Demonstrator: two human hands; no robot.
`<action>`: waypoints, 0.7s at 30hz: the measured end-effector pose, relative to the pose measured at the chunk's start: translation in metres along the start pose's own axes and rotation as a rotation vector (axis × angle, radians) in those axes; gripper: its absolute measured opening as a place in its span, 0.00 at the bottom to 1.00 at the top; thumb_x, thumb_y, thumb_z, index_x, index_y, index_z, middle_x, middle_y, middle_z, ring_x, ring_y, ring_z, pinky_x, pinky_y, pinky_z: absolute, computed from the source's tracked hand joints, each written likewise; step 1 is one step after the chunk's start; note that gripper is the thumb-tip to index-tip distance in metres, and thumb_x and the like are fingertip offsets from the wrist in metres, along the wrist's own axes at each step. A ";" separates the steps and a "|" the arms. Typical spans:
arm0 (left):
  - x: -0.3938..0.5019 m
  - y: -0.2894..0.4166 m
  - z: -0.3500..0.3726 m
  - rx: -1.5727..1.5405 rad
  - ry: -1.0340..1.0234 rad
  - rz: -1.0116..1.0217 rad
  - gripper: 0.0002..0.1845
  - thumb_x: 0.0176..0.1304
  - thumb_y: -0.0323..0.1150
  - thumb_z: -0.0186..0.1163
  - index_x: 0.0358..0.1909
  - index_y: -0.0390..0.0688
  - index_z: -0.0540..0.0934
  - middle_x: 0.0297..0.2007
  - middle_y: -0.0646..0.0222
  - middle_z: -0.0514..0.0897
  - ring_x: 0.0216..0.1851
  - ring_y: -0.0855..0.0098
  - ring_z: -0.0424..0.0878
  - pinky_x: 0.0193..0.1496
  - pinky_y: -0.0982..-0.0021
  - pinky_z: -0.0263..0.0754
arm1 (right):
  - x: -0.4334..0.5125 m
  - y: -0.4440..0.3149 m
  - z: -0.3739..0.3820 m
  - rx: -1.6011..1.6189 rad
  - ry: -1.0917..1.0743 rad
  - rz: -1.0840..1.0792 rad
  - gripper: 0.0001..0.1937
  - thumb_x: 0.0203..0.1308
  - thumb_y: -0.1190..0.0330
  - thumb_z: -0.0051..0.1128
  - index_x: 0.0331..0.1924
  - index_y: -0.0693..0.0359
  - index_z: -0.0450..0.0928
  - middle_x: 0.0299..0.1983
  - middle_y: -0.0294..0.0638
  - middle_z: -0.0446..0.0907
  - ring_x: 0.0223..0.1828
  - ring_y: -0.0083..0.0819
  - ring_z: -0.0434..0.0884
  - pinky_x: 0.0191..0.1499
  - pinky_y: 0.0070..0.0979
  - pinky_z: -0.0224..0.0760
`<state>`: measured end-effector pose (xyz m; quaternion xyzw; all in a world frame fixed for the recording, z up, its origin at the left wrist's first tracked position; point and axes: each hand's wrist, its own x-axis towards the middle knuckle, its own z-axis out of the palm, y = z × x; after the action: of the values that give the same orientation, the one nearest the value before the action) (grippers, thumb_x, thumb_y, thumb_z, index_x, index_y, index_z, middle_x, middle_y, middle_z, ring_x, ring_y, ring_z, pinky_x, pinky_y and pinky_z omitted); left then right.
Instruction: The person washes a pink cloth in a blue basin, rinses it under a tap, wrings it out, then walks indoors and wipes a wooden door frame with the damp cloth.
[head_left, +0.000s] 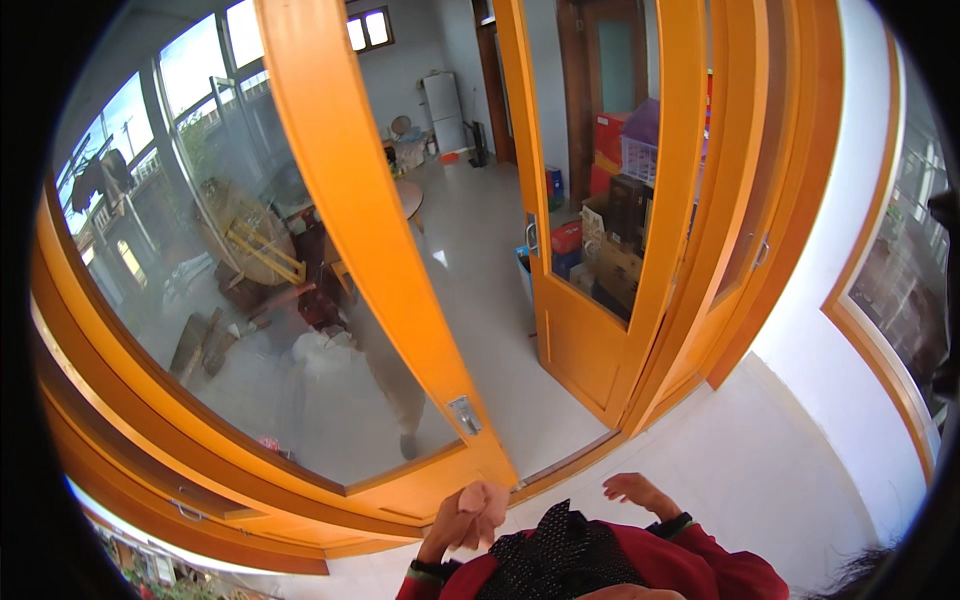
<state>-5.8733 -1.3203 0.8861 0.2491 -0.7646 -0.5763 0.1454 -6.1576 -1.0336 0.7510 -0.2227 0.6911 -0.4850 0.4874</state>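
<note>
A crumpled pink cloth (482, 510) is held in my left hand (452, 525), close to the lower edge of an orange-framed glass door (382, 262). On that door's frame, above the hand, is a metal handle (465, 415). My right hand (636, 491) is raised over the pale floor just outside the doorway, its fingers apart and slightly bent, touching nothing. Another orange door (581, 367) with a glass pane stands swung inward to the right of the opening.
A low threshold (570, 463) crosses the doorway. Inside, stacked cardboard boxes (619, 262) stand behind the right door, with a refrigerator (444, 112) at the far wall. Wooden furniture (262, 244) shows through the left glass. A white wall (814, 300) is at right.
</note>
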 end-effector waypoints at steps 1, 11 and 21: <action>0.014 0.008 0.015 0.052 0.000 0.101 0.11 0.70 0.35 0.53 0.47 0.40 0.79 0.28 0.68 0.84 0.25 0.77 0.82 0.26 0.78 0.74 | -0.003 0.000 -0.023 -0.006 0.047 -0.022 0.17 0.72 0.58 0.49 0.52 0.59 0.81 0.42 0.37 0.86 0.43 0.26 0.84 0.41 0.25 0.76; 0.152 0.052 0.089 -0.007 -0.082 -0.119 0.22 0.66 0.44 0.63 0.54 0.38 0.79 0.41 0.59 0.86 0.44 0.69 0.83 0.49 0.67 0.77 | 0.068 -0.039 -0.105 0.067 0.022 -0.019 0.16 0.71 0.57 0.52 0.52 0.59 0.81 0.42 0.37 0.86 0.44 0.27 0.85 0.41 0.25 0.74; 0.323 0.071 0.100 -0.261 -0.048 -0.075 0.27 0.60 0.25 0.52 0.64 0.38 0.72 0.39 0.63 0.84 0.37 0.72 0.82 0.42 0.69 0.77 | 0.219 -0.154 -0.140 0.072 -0.103 -0.013 0.18 0.70 0.57 0.54 0.53 0.62 0.79 0.43 0.38 0.86 0.44 0.26 0.84 0.44 0.26 0.75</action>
<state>-6.2085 -1.4013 0.9031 0.2426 -0.6764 -0.6818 0.1368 -6.4005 -1.2074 0.7947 -0.2341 0.6457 -0.5006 0.5270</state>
